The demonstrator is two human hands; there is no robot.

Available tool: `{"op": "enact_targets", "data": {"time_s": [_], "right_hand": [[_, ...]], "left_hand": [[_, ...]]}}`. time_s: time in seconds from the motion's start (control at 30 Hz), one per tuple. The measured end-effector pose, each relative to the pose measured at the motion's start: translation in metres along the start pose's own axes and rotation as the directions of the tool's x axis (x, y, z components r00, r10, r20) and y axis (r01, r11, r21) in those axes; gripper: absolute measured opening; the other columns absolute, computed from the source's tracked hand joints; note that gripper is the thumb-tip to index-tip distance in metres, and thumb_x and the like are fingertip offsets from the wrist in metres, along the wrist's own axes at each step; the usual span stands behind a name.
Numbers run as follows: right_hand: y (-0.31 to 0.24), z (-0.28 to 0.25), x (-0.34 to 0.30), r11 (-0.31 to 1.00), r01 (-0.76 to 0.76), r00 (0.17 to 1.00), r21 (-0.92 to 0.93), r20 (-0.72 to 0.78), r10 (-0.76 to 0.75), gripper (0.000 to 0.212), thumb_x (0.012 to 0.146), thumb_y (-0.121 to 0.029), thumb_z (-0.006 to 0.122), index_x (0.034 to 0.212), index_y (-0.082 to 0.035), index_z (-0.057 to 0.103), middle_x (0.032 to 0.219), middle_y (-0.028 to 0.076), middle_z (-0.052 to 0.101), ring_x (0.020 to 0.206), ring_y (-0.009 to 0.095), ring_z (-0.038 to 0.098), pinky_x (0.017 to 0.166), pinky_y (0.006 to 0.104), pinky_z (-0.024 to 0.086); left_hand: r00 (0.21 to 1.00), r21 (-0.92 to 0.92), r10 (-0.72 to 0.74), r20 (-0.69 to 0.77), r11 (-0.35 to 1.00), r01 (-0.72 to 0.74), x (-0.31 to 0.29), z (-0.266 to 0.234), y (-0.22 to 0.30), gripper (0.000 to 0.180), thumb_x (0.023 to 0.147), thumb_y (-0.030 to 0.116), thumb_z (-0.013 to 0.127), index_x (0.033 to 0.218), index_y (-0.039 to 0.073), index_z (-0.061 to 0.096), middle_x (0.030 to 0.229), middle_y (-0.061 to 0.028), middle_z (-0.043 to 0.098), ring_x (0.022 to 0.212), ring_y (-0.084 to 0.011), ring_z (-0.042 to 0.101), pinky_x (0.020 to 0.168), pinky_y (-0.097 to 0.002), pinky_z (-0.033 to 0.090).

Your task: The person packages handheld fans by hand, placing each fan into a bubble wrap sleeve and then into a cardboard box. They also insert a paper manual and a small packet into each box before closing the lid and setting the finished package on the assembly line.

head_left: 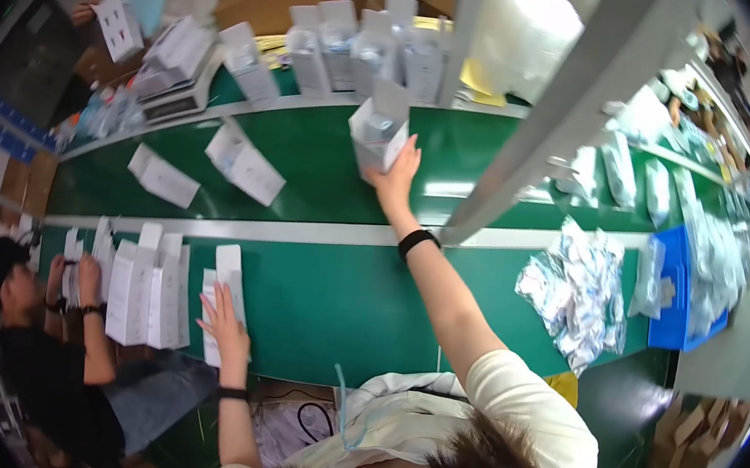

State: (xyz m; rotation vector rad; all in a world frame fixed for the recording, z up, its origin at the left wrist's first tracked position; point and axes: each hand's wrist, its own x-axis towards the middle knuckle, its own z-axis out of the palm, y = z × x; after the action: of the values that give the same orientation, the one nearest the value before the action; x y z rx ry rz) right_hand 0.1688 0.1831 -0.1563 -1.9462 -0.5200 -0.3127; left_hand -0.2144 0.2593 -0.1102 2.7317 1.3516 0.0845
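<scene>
My right hand (393,174) reaches out over the green conveyor belt and grips the side of an open white carton (371,149), its lid flap raised. Something clear, like wrapped plastic, shows inside that carton. At the lower left, my left hand (224,326) lies with fingers spread on another white carton (228,266) with its flap up, on the green table (339,312). Beside it stands a row of similar white cartons (142,292). Two more cartons, one of them this open carton (245,166), lie tilted on the belt to the left.
A grey metal post (543,115) slants across the belt at right. Crumpled silver foil packets (575,292) lie near a blue bin (675,293) of clear bags. Filled open cartons (335,47) line the far ledge. A co-worker (44,336) handles cartons at left; another person stands beyond the belt.
</scene>
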Motion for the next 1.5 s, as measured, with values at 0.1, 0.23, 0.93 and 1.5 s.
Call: {"op": "enact_targets", "data": {"time_s": [0.1,0.23,0.93,1.5], "right_hand": [[-0.024,-0.023,-0.045,0.997,-0.057,0.996,0.050,0.069,0.054,0.094,0.066,-0.025,0.070,0.133,0.003,0.011,0.133,0.023,0.023,0.124,0.035,0.023,0.102,0.0375,0.021],[-0.063,-0.128,-0.124,0.575,-0.683,0.622,0.450,0.771,0.137,0.070,0.083,-0.026,0.054,0.134,0.000,0.014,0.134,0.017,0.025,0.125,0.025,0.023,0.102,0.0345,0.021],[0.258,-0.287,0.182,0.752,-0.361,0.930,-0.552,-0.154,0.333,0.069,0.070,-0.029,0.065,0.127,-0.007,0.031,0.102,0.022,0.052,0.097,0.034,0.049,0.086,0.0421,0.038],[-0.017,-0.376,0.033,0.366,-0.199,0.937,0.909,0.067,0.343,0.074,0.071,0.004,0.055,0.132,-0.013,0.015,0.127,0.011,0.033,0.112,0.026,0.041,0.094,0.0388,0.036]], "left_hand": [[0.999,-0.309,0.033,-0.024,0.950,-0.038,-0.039,-0.012,0.075,0.083,0.063,-0.006,0.055,0.135,0.012,0.019,0.141,-0.0088,0.017,0.130,-0.0367,0.009,0.097,-0.0604,0.010],[0.983,-0.530,0.165,-0.084,0.828,-0.184,-0.065,-0.029,0.183,0.080,0.065,0.003,0.060,0.134,0.007,0.020,0.138,-0.0162,0.021,0.129,-0.0341,0.013,0.101,-0.0465,0.019],[0.857,-0.758,0.511,-0.061,0.535,-0.372,-0.064,-0.042,0.316,0.088,0.047,0.007,0.080,0.119,0.012,0.030,0.121,-0.0167,0.033,0.111,-0.0312,0.040,0.093,-0.0400,0.036],[0.865,-0.832,0.475,-0.162,0.405,-0.379,-0.060,0.020,0.360,0.083,0.051,0.006,0.078,0.113,0.009,0.024,0.129,-0.0211,0.028,0.117,-0.0306,0.036,0.094,-0.0380,0.034]]}}
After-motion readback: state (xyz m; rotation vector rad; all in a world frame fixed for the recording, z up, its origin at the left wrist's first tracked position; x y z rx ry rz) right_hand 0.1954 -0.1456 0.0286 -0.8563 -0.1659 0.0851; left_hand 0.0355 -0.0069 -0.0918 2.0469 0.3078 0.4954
